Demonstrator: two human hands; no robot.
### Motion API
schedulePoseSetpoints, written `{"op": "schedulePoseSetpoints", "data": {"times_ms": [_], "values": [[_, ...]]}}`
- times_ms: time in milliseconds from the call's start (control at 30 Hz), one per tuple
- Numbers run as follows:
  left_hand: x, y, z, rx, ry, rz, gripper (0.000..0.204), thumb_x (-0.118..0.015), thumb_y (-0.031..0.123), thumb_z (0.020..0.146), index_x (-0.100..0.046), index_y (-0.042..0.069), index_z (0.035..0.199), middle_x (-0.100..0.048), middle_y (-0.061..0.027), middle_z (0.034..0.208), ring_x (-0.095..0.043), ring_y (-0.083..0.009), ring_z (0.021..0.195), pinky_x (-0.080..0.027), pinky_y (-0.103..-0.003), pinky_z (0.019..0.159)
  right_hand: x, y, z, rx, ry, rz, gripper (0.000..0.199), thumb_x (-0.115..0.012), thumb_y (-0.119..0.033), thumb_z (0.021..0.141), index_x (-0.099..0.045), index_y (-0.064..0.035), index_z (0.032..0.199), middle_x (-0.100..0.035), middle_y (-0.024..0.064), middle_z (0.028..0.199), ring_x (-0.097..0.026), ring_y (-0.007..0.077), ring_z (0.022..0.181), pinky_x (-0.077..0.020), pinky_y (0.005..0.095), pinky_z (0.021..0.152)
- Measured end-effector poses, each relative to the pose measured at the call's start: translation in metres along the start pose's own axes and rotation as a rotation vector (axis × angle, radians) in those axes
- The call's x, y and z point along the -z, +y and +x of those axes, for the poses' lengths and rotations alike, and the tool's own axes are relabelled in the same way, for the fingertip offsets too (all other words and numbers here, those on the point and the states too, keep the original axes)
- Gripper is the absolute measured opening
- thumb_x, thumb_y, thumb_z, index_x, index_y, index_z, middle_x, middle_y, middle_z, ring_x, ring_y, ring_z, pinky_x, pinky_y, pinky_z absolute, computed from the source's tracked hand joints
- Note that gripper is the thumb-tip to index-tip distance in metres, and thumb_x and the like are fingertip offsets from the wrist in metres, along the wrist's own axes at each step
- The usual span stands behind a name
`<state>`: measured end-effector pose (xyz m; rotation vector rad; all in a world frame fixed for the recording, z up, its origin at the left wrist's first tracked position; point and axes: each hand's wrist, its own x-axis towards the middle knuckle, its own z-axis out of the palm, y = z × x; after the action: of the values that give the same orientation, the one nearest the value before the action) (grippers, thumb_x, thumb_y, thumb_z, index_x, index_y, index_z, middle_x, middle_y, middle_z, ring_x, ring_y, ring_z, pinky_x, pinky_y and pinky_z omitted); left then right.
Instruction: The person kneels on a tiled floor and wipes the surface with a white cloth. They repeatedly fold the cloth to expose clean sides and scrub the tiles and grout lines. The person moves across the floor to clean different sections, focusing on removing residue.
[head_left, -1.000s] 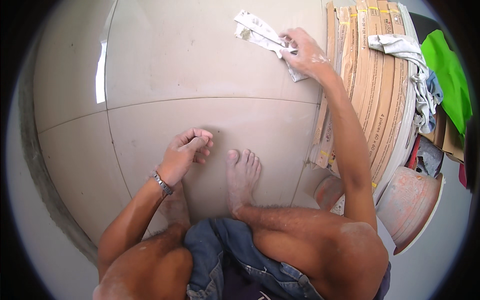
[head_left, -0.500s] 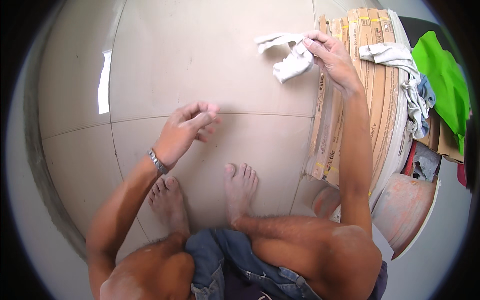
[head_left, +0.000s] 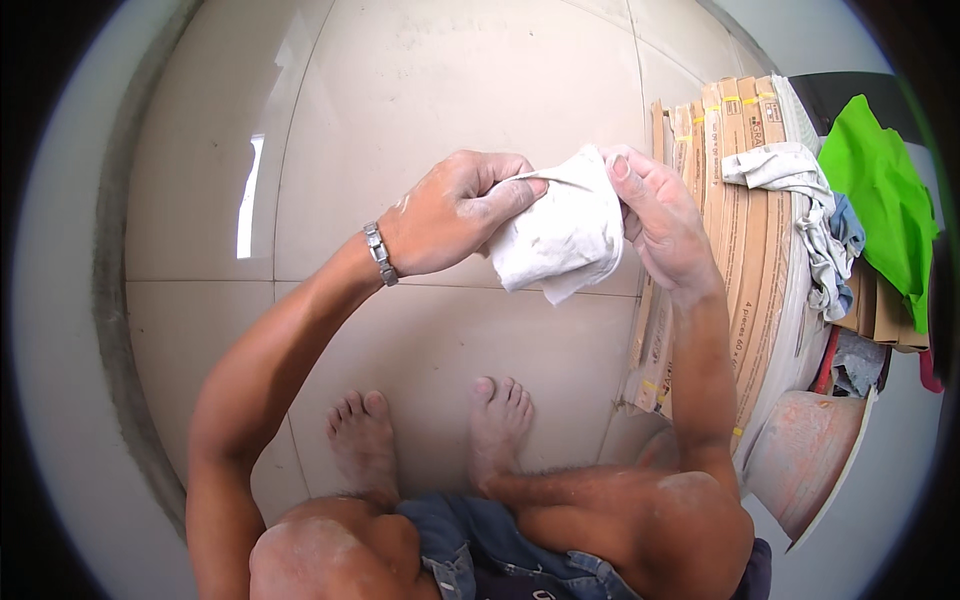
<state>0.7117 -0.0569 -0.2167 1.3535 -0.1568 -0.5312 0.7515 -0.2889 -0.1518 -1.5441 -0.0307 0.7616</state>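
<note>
A white cloth rag (head_left: pixel 558 232) hangs stretched between my two hands, above the tiled floor (head_left: pixel 440 340). My left hand (head_left: pixel 455 212), with a metal-banded watch (head_left: pixel 380 253) on its wrist, pinches the rag's upper left edge between thumb and fingers. At the other end, my right hand (head_left: pixel 660 215) is closed on the upper right edge, thumb on top. The cloth's lower edge droops free and shows faint dirty smudges. Pale dust coats the fingers of both hands.
Flat cardboard tile boxes (head_left: pixel 745 230) stand in a row at the right. White and grey rags (head_left: pixel 785 165) lie on them, beside a bright green cloth (head_left: pixel 880 210). Below is a dusty reddish bucket (head_left: pixel 805 455). My bare feet (head_left: pixel 500 425) rest on the tiles.
The rag has come from over the boxes toward the middle and is spread out. My left hand has risen and taken hold of its left edge. The head view has shifted slightly.
</note>
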Motion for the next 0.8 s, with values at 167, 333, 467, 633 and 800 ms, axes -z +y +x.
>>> {"op": "schedulePoseSetpoints", "data": {"times_ms": [167, 333, 467, 633, 800], "values": [[0.007, 0.017, -0.012, -0.058, 0.058, 0.18, 0.034, -0.055, 0.031, 0.107, -0.068, 0.002, 0.098, -0.061, 0.0019, 0.075, -0.052, -0.0063, 0.066, -0.044, -0.026, 0.058, -0.017, -0.009, 0.009, 0.157, -0.104, -0.387, 0.033, -0.064, -0.032, 0.106, -0.067, 0.001, 0.113, -0.069, 0.0017, 0.086, -0.062, 0.0064, 0.083, -0.0519, 0.0261, 0.074], [0.01, 0.031, -0.013, -0.157, 0.184, 0.422, 0.038, -0.058, 0.035, 0.106, -0.069, -0.001, 0.1, -0.06, -0.004, 0.071, -0.05, -0.0098, 0.065, -0.044, -0.03, 0.06, -0.023, -0.011, 0.027, 0.3, 0.049, -0.493, 0.031, -0.063, -0.03, 0.106, -0.07, 0.0006, 0.101, -0.06, -0.0013, 0.077, -0.052, 0.0055, 0.074, -0.0448, 0.0268, 0.065], [0.014, 0.037, 0.011, -0.106, 0.274, 0.463, 0.039, -0.058, 0.037, 0.108, -0.069, 0.0, 0.103, -0.061, -0.0048, 0.075, -0.051, -0.0098, 0.07, -0.045, -0.03, 0.064, -0.024, -0.005, 0.042, 0.341, 0.156, -0.473, 0.033, -0.062, -0.028, 0.107, -0.067, 0.0014, 0.094, -0.06, -0.0007, 0.073, -0.052, 0.0064, 0.07, -0.0459, 0.0287, 0.062], [0.026, 0.04, 0.026, -0.281, 0.293, 0.555, 0.031, -0.055, 0.026, 0.108, -0.064, -0.003, 0.1, -0.062, -0.0136, 0.077, -0.056, -0.0243, 0.068, -0.048, -0.037, 0.067, -0.03, -0.01, 0.062, 0.528, 0.282, -0.557, 0.031, -0.062, -0.024, 0.104, -0.067, 0.0038, 0.091, -0.063, 0.0142, 0.068, -0.059, 0.0194, 0.061, -0.0501, 0.0364, 0.062], [0.022, 0.032, 0.048, -0.375, 0.258, 0.693, 0.03, -0.052, 0.023, 0.109, -0.061, -0.002, 0.094, -0.058, -0.0156, 0.091, -0.057, -0.0336, 0.082, -0.047, -0.043, 0.078, -0.032, -0.01, 0.061, 0.539, 0.37, -0.597, 0.037, -0.054, -0.027, 0.106, -0.063, 0.0043, 0.088, -0.065, 0.0235, 0.07, -0.067, 0.0401, 0.067, -0.0519, 0.047, 0.067]]}}
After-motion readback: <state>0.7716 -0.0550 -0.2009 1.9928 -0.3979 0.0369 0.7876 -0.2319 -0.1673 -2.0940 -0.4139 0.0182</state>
